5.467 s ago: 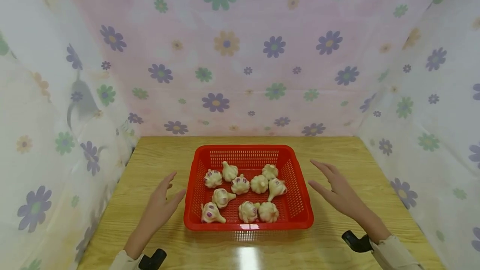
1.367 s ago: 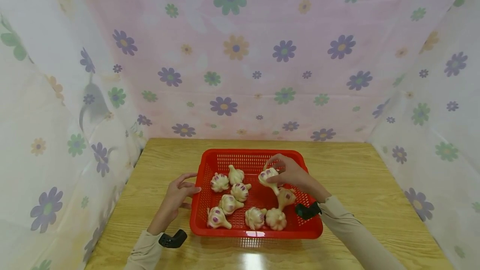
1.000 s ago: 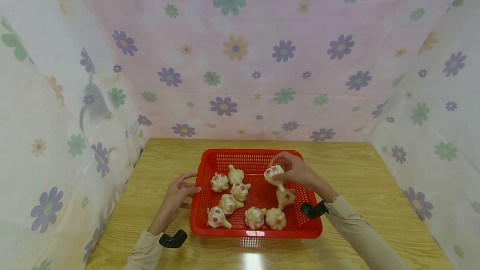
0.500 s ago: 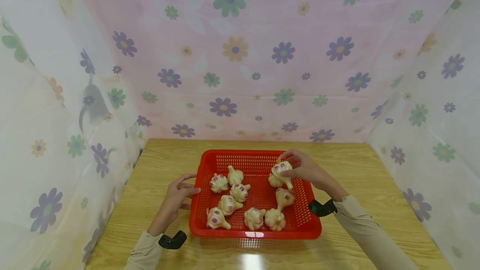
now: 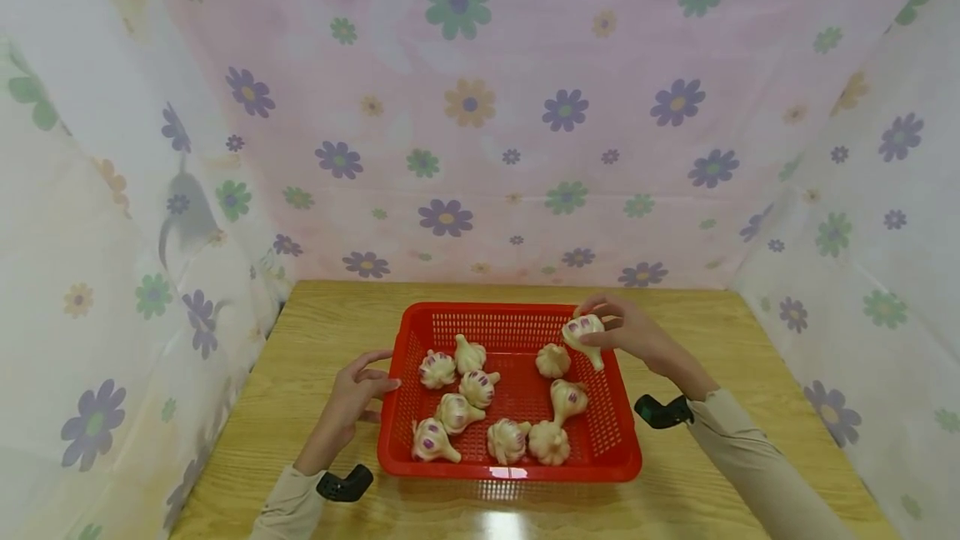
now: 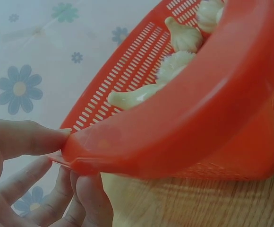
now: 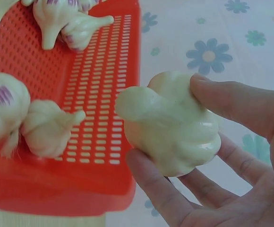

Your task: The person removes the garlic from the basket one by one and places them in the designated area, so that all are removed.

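A red plastic basket with slotted walls sits on the wooden table, holding several garlic bulbs, some with purple marks. My left hand pinches its left rim; in the left wrist view the thumb lies on top of the rim and the fingers are below. Above the basket's right back corner, my right hand grips a garlic bulb between thumb and fingers. The right wrist view shows this pale bulb beyond the basket's side wall, its stem end towards the basket.
Inside the basket, one bulb lies just below the held one, with another bulb in front of it. Bare wooden table surrounds the basket. Flower-patterned sheets stand behind and on both sides.
Since the oldest frame, the left hand has taken the basket's rim and the right hand a garlic bulb. Lately the right hand has carried that bulb rightward, uncovering another bulb beneath.
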`<state>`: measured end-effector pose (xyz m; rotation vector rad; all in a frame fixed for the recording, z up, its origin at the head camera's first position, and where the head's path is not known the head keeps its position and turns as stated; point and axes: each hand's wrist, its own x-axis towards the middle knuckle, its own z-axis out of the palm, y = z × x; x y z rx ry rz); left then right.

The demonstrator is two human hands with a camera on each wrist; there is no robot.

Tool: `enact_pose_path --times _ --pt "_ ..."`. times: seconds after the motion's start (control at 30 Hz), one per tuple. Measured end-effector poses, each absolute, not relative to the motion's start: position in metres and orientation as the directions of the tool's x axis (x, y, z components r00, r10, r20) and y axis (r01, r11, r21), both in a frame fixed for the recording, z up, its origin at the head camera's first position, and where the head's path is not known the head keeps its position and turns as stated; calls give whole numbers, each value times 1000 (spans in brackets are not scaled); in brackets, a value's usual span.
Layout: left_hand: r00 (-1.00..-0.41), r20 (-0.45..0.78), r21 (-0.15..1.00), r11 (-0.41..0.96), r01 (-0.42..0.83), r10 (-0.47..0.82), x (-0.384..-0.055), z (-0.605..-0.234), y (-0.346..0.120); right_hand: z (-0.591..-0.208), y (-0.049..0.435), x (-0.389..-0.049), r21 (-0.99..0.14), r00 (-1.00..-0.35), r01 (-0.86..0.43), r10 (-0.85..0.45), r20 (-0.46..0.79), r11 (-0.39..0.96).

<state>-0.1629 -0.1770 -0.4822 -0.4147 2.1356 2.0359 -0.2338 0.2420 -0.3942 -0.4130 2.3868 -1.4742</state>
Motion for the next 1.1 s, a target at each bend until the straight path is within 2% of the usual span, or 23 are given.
enact_pose_path --times 0.37,0.8,1.1 --pt "-957 -275 957 65 -281 -88 -161 -485 -177 -390 261 -238 -880 -936 -76 -339 -99 468" --pt "-946 -310 949 22 -314 -95 -162 -484 -179 -393 279 -243 -837 -950 -129 -308 -50 532" --pt "-947 -307 951 8 -310 -93 -161 -483 -177 -403 295 -245 -826 -962 -113 -270 -49 553"
